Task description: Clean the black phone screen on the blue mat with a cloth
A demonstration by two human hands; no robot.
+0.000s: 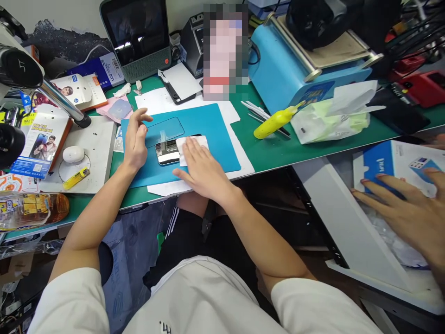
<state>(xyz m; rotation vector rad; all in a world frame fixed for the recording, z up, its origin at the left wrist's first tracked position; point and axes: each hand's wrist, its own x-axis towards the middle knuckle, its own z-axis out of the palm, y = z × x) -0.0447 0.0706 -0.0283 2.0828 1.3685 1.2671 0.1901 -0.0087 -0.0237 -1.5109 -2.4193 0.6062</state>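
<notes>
My right hand (203, 164) presses a folded white tissue (182, 159) down on the right part of a smartphone (167, 157), its fingers close together and its thumb out to the side. The phone lies flat, with its dark glossy surface showing left of the tissue. Behind it lies a clear screen protector (170, 128) with a black border. My left hand (136, 144) rests on its edge at the left of the phone, fingers loosely bent and apart, holding nothing visible. Under these things is a blue mat (222, 139).
A yellow bottle (273, 124) and a tissue pack (330, 123) stand right of the mat. Behind are a blue machine (278, 69) and a tablet-like screen (137, 32). At left are boxes, a lamp stand and a drink bottle (34, 211). Another person's hand (406, 208) reaches over a box at right.
</notes>
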